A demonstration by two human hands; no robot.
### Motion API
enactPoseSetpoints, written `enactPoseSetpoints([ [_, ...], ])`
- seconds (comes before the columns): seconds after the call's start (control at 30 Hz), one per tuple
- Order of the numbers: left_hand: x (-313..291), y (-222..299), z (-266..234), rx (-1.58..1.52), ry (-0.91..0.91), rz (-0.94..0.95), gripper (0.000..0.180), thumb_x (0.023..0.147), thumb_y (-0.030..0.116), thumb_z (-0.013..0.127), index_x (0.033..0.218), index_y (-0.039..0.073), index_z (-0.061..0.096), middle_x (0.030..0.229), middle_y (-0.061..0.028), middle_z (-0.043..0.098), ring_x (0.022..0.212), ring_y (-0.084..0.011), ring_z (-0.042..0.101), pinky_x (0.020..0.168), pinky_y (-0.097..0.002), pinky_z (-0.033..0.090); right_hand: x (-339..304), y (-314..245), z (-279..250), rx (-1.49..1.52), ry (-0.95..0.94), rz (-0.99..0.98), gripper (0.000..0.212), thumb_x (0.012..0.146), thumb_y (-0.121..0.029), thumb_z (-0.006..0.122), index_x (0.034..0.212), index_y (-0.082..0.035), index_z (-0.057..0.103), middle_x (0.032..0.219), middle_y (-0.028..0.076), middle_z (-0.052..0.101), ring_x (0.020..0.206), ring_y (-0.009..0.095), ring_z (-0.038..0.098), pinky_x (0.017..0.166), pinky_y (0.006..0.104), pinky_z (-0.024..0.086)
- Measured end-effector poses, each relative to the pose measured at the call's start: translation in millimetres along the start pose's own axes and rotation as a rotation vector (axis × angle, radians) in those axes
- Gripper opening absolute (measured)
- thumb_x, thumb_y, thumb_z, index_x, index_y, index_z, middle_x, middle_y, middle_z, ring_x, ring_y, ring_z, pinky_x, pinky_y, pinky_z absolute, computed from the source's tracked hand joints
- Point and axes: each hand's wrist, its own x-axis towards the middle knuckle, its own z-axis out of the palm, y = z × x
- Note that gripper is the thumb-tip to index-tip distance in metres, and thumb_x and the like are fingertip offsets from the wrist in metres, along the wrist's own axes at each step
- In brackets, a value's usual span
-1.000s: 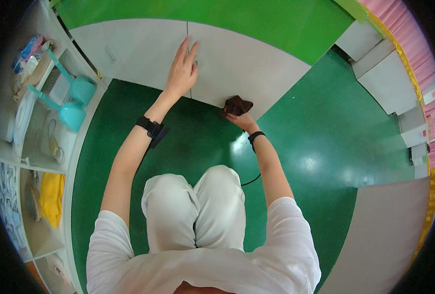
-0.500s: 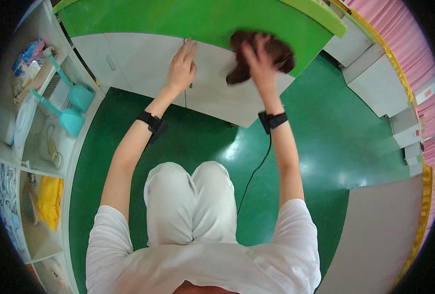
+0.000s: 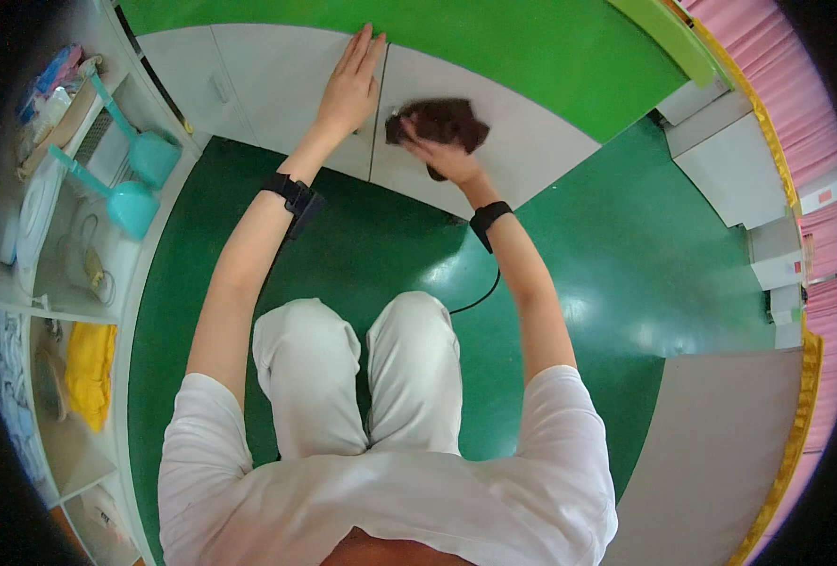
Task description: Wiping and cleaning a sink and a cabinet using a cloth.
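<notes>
A dark brown cloth [image 3: 458,121] lies bunched against the white cabinet door [image 3: 531,146] in front of me. My right hand [image 3: 445,158] is on it, pressing it to the door; cloth and fingers are slightly blurred, and part of the cloth is behind the hand. To the left, my left hand [image 3: 348,94] rests with straight fingers on the cabinet front, beside the gap between two doors. Its fingertips reach the lower edge of the green panel [image 3: 522,52], and it holds nothing.
At the left stands a white shelf unit [image 3: 126,302] with turquoise dustpans [image 3: 133,209] and a yellow cloth [image 3: 90,373]. A green floor [image 3: 607,283] stretches below. White boxy units [image 3: 734,170] and pink curtains [image 3: 748,42] line the right. A black cable [image 3: 480,302] hangs near my right wrist.
My right hand has moved the brown cloth left and down, from the green panel's edge onto the white door. My left hand is slightly higher, and my knees have parted.
</notes>
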Motion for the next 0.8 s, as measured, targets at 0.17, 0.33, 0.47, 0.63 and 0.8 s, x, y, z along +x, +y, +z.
enactPoseSetpoints([
  [0.17,-17,-26,-5,0.121,-0.115,0.084,0.061,0.075,-0.002,0.041,0.132,0.011,0.027,0.141,-0.0111,0.016,0.127,-0.0291,0.022,0.102,-0.0376,0.027,-39,-79,46,0.175,-0.176,-0.204,0.046,0.077,-0.016,0.043,0.123,-0.019,0.040,0.132,-0.002,0.033,0.119,0.024,0.037,0.100,0.0416,0.031],
  [0.33,-16,-24,-2,0.111,-0.076,0.116,0.061,0.075,-0.002,0.042,0.132,0.010,0.027,0.140,-0.0111,0.018,0.127,-0.0283,0.023,0.101,-0.0374,0.027,-78,-125,87,0.440,-0.276,-0.022,0.044,0.078,-0.019,0.044,0.122,-0.017,0.041,0.127,0.007,0.040,0.117,0.027,0.039,0.100,0.0415,0.031],
  [0.47,-16,-29,-4,0.141,-0.087,0.118,0.062,0.073,0.000,0.045,0.132,0.008,0.027,0.138,-0.0135,0.021,0.126,-0.0268,0.025,0.101,-0.0377,0.028,-85,-143,98,0.659,-0.252,0.111,0.041,0.078,-0.022,0.047,0.118,-0.016,0.045,0.121,0.008,0.046,0.114,0.027,0.042,0.098,0.0420,0.032],
  [0.63,-13,-30,-9,0.202,-0.131,0.131,0.062,0.073,-0.001,0.043,0.132,0.005,0.025,0.139,-0.0124,0.021,0.127,-0.0263,0.024,0.102,-0.0383,0.025,-81,-118,85,0.759,-0.222,0.200,0.039,0.076,-0.021,0.051,0.115,-0.017,0.049,0.122,0.007,0.046,0.114,0.026,0.042,0.098,0.0422,0.032],
  [0.8,-8,-24,-17,0.167,-0.177,0.093,0.062,0.073,-0.003,0.041,0.133,0.004,0.024,0.139,-0.0122,0.020,0.128,-0.0265,0.022,0.104,-0.0389,0.022,-54,-38,23,0.428,-0.078,0.077,0.038,0.076,-0.016,0.049,0.113,-0.022,0.050,0.127,0.006,0.042,0.117,0.025,0.040,0.099,0.0432,0.030],
])
